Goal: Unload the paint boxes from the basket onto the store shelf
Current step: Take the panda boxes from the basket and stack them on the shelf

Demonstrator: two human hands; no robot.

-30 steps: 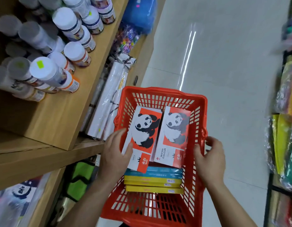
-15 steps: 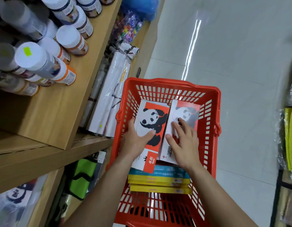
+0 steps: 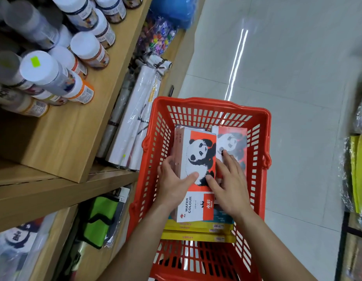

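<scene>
In red basket (image 3: 208, 102): left hand (image 3: 172, 185) grips panda paint box (image 3: 198, 155); right hand (image 3: 228, 185) flat against its right edge.

Panda paint box (image 3: 198, 151): "WATER COLOUR" – black print on the white end panel, running sideways.
Orange patch (image 3: 209, 205) on the same box: white characters "水彩" – smaller line beneath unreadable.
Paint bottles (image 3: 82, 92): labels blurred.
Yellow boxes (image 3: 196, 236): stickers too small.

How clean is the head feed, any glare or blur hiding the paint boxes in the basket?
Head view: a bright glare streak runs down the floor tiles, clear of the boxes; the panda box in the left hand is sharp, lettering readable; the second box under the right hand looks softer; bottles at upper left and goods at the right edge are blurred.
</scene>
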